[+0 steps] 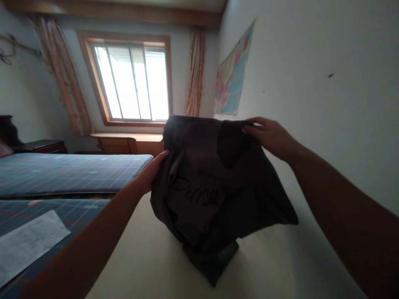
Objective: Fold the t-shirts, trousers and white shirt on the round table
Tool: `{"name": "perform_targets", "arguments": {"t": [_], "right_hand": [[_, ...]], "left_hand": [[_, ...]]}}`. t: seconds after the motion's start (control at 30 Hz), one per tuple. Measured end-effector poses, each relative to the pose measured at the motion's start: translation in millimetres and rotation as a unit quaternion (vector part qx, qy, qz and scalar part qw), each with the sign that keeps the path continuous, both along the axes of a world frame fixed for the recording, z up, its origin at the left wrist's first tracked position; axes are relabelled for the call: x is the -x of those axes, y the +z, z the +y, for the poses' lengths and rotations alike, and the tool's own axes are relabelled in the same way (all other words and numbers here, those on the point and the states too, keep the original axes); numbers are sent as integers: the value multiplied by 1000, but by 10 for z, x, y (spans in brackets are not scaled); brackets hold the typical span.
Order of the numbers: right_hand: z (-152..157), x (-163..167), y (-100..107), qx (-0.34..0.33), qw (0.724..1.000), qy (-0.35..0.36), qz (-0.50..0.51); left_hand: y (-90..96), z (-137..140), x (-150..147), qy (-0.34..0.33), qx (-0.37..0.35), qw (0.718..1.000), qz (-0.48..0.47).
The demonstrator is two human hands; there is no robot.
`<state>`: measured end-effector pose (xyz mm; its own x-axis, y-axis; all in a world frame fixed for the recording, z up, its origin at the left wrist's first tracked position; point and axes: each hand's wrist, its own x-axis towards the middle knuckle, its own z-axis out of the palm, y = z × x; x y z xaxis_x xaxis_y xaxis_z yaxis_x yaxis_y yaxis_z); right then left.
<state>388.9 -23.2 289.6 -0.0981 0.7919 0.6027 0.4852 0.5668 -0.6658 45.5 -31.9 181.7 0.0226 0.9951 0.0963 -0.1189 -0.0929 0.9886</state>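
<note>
A dark grey garment, probably a T-shirt, hangs in front of me with black script lettering on its front. My right hand pinches its upper right edge between thumb and fingers. At the cloth's left side, my left hand grips the fabric; most of those fingers are hidden behind it. The garment is creased and partly folded over, and its lower corner hangs down over a pale surface.
Two blue plaid mattresses lie to the left, with a white printed sheet on the nearer one. A white wall with a map rises on the right. Beyond are a wooden desk and a window.
</note>
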Motion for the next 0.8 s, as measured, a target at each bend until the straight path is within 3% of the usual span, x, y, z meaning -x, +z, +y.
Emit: {"name": "perform_targets", "arguments": {"t": [0.1, 0.2, 0.27, 0.37, 0.43, 0.53, 0.67, 0.73, 0.8], "right_hand": [[90, 52, -294, 123, 988, 21, -87], [120, 193, -731, 188, 963, 30, -190], [79, 286, -1038, 161, 952, -15, -260], [-75, 360, -1436, 72, 901, -116, -412], [-208, 341, -1652, 108, 867, -141, -466], [-387, 214, -1946, 196, 836, -85, -506], [-549, 2, -2328, 190, 838, 3, -512], [-594, -60, -2470, 179, 837, -6, -516], [-612, -92, -2527, 188, 842, -40, -504]], "left_hand": [[-330, 113, -34, 98, -89, 979, 157], [-870, 69, -217, 79, -153, 935, 311], [-1209, -35, -343, 59, -184, 877, 440], [-1556, -164, -434, -14, -133, 815, 564], [-1683, -169, -399, -22, -92, 800, 592], [-1787, -77, -235, 3, -51, 791, 610], [-1879, 33, 12, 17, -9, 778, 628], [-1916, 56, 99, 7, -4, 777, 629], [-1945, 78, 165, -20, 5, 796, 606]]}}
